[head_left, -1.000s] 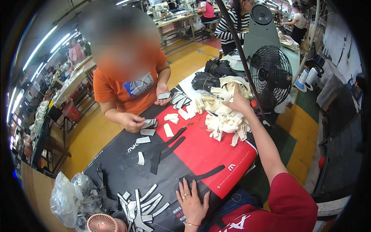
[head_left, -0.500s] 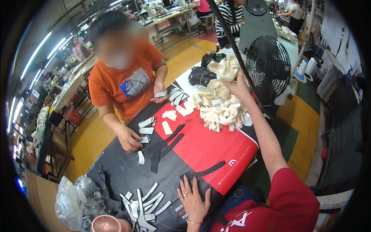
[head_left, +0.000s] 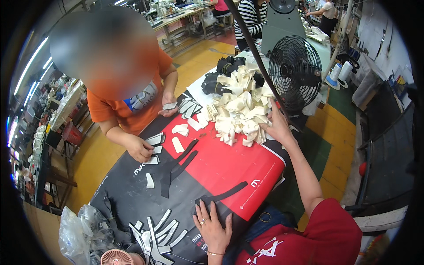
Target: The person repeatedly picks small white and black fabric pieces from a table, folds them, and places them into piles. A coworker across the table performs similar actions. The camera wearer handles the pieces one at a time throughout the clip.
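Pile [head_left: 240,108] of cream cloth pieces lies on the red and black table cover [head_left: 256,163]. Right hand [head_left: 282,128] touches the pile's right edge, fingers bent; whether it grips a piece cannot be told. Left hand [head_left: 212,227] lies flat, fingers spread, nearer the wearer than the pile, fingertips at a black strip [head_left: 232,191]. Black fan [head_left: 295,73]: right of the pile. Co-worker's hand [head_left: 140,150]: left of the pile.

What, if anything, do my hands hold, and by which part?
Left hand holds nothing, lying flat; right hand is at heaped cream fabric pieces, grip unclear.
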Demonstrator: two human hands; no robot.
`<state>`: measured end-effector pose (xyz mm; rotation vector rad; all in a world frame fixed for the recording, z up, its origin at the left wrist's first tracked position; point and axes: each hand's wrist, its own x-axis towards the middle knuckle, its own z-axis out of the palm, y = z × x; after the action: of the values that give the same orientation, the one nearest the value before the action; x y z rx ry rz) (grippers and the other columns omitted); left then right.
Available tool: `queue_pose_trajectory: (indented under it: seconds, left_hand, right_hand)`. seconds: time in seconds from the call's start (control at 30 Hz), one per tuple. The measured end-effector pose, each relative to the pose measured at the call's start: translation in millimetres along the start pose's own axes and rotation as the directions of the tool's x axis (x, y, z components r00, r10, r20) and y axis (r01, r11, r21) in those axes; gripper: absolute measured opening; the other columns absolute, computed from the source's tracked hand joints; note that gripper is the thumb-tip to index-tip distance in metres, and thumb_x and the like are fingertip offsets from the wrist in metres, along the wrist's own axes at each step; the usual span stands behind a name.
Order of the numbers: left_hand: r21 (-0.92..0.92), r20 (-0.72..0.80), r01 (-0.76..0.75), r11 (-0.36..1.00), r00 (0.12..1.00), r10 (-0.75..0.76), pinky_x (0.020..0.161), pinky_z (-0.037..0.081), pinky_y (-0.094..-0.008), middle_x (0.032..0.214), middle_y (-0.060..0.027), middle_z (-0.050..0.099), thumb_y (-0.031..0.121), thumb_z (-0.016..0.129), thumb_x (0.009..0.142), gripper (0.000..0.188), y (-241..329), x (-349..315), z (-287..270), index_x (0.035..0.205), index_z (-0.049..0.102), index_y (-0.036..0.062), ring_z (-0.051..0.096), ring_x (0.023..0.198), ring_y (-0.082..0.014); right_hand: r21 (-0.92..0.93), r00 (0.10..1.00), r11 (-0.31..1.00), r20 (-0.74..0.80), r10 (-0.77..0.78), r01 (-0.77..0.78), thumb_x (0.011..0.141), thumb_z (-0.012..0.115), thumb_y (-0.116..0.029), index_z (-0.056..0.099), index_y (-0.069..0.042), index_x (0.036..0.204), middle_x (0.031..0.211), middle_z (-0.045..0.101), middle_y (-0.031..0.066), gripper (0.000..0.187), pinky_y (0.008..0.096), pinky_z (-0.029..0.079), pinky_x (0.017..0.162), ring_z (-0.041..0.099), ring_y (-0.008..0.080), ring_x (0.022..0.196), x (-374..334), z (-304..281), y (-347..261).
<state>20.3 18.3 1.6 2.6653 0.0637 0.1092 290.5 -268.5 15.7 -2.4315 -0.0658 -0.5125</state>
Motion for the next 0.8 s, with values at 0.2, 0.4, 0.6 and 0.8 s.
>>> queue_pose_trajectory:
  seconds: [0.2,0.4,0.6,0.8]
  left_hand:
    - [0.014,0.017,0.002,1.0,1.0,-0.002,0.12,0.014,-0.0575,0.157,-0.0274,0.03,0.044,0.065,0.092,0.07,2,-1,1,0.144,0.046,0.0011,0.025,0.147,-0.0443]
    - [-0.062,0.031,-0.076,0.995,0.997,0.078,0.119,0.017,-0.0581,0.157,-0.0257,0.031,0.032,0.074,0.087,0.067,9,5,-18,0.143,0.049,0.0058,0.028,0.146,-0.0439]
    - [0.019,0.045,-0.314,0.949,0.949,0.313,0.118,0.02,-0.0577,0.157,-0.021,0.034,0.021,0.078,0.083,0.063,37,59,-40,0.14,0.053,0.011,0.033,0.145,-0.0396]
    - [-0.022,-0.015,-0.609,0.793,0.793,0.609,0.118,0.027,-0.0524,0.155,-0.0204,0.036,0.026,0.074,0.088,0.062,81,168,-28,0.142,0.05,0.0095,0.037,0.142,-0.0388]
  right_hand:
    - [0.105,0.989,0.99,0.128,0.076,-0.089,0.077,0.082,-0.019,0.05,-0.002,0.142,0.081,0.058,0.0081,0.074,0.0338,0.049,0.07,0.057,0.019,0.071,6,-2,6]
    - [0.479,0.998,0.876,0.014,0.054,-0.054,0.098,0.052,0.001,0.061,0.0,0.112,0.095,0.065,0.0056,0.017,0.0266,0.052,0.078,0.064,0.0108,0.087,-7,15,5]
    - [0.779,0.972,0.588,0.121,0.202,-0.219,0.097,0.055,-0.004,0.049,-0.001,0.119,0.105,0.066,0.0098,0.023,0.0289,0.056,0.079,0.069,0.016,0.093,-9,19,10]
    - [0.646,0.935,0.695,0.09,0.342,-0.316,0.093,0.072,-0.013,0.041,-0.002,0.138,0.114,0.062,0.0119,0.056,0.0252,0.055,0.064,0.067,0.0122,0.086,15,23,3]
